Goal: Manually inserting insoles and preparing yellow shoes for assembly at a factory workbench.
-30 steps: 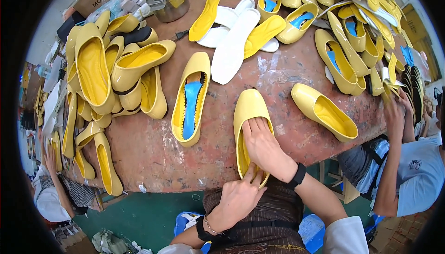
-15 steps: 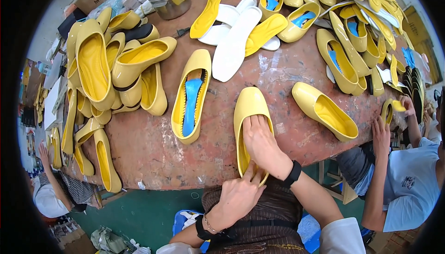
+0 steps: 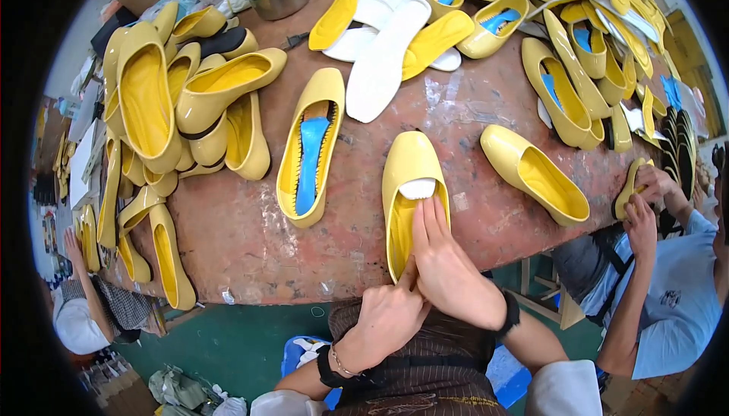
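A glossy pale-yellow flat shoe (image 3: 412, 159) lies in front of me, toe pointing away. Just inside its opening shows a white piece (image 3: 418, 189), with the yellow lining behind it. My right hand (image 3: 456, 275) reaches into the shoe, its fingers stretched out side by side and the tips at the white piece's near edge. At the heel, my left hand (image 3: 387, 317) grips the shoe's back end with its index finger at the rim; its other fingers are curled and partly hidden. To the left lies a matching shoe (image 3: 310, 154) with a blue strip inside; another shoe (image 3: 535, 177) rests to the right.
A pile of yellow shoes (image 3: 148, 101) covers the table's left side. White insoles (image 3: 389, 59) and yellow insoles (image 3: 336, 15) lie beyond my shoe. More shoes (image 3: 558, 97) and stacked insoles crowd the far right. A co-worker's hands (image 3: 645, 218) hold a shoe at the right edge.
My right hand has drawn back from deep in the toe toward the heel, uncovering the white piece. My left hand stays by the heel. The co-worker's hands have come together around a shoe.
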`<action>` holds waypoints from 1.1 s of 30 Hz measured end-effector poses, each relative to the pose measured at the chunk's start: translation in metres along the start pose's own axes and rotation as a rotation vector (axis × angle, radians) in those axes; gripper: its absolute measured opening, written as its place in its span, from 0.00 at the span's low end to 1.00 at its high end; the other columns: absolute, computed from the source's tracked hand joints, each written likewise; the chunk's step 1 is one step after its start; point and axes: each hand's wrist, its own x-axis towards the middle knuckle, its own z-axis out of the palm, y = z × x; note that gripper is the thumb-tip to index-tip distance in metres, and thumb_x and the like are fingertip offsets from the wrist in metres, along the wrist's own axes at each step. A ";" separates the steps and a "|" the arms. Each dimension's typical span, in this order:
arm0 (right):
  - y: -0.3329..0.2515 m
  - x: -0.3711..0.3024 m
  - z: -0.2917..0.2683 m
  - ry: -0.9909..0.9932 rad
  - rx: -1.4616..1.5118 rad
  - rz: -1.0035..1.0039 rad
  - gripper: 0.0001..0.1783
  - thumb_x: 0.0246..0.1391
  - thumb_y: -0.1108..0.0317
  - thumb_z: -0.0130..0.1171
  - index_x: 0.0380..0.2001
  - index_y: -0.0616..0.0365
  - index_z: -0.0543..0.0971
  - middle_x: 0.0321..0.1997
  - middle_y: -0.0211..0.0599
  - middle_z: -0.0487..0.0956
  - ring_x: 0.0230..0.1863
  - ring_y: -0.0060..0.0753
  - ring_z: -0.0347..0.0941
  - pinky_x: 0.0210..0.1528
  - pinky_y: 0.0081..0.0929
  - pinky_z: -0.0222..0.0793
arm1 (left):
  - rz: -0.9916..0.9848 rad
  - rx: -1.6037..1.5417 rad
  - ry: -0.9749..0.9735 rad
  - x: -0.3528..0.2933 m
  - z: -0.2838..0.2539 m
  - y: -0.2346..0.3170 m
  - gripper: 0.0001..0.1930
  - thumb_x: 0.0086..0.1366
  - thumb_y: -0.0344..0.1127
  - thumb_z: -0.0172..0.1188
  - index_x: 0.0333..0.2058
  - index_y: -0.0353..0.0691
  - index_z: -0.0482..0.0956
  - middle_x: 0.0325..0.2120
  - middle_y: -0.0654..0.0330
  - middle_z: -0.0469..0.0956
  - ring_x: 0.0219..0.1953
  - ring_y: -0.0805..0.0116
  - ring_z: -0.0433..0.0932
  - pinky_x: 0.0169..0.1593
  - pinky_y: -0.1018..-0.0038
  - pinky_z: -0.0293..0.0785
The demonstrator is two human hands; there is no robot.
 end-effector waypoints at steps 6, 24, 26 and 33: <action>0.015 0.037 0.029 -0.063 -0.237 0.097 0.33 0.46 0.81 0.49 0.57 0.88 0.60 0.59 0.80 0.62 0.64 0.78 0.57 0.70 0.53 0.54 | 0.009 -0.086 0.072 0.006 -0.003 0.002 0.14 0.60 0.40 0.65 0.40 0.37 0.82 0.37 0.49 0.79 0.23 0.49 0.81 0.28 0.60 0.79; 0.039 0.057 0.035 -0.113 -0.146 0.158 0.17 0.41 0.78 0.57 0.38 0.76 0.74 0.42 0.62 0.73 0.45 0.58 0.69 0.53 0.42 0.66 | 0.119 0.068 0.015 0.010 -0.009 -0.005 0.25 0.54 0.38 0.66 0.52 0.36 0.80 0.54 0.42 0.76 0.20 0.64 0.82 0.29 0.73 0.79; 0.038 0.048 0.042 0.073 -0.258 0.110 0.13 0.46 0.75 0.55 0.37 0.70 0.76 0.41 0.56 0.75 0.46 0.52 0.71 0.51 0.39 0.68 | 0.116 0.055 0.010 0.007 -0.006 -0.006 0.26 0.54 0.38 0.66 0.52 0.36 0.79 0.54 0.42 0.76 0.20 0.64 0.82 0.29 0.73 0.79; 0.046 0.059 0.042 -0.075 -0.213 0.080 0.11 0.49 0.72 0.54 0.35 0.67 0.78 0.36 0.51 0.77 0.41 0.46 0.74 0.45 0.36 0.72 | 0.119 0.049 -0.009 0.009 -0.010 -0.006 0.23 0.56 0.40 0.66 0.51 0.42 0.80 0.57 0.43 0.74 0.20 0.62 0.81 0.28 0.71 0.79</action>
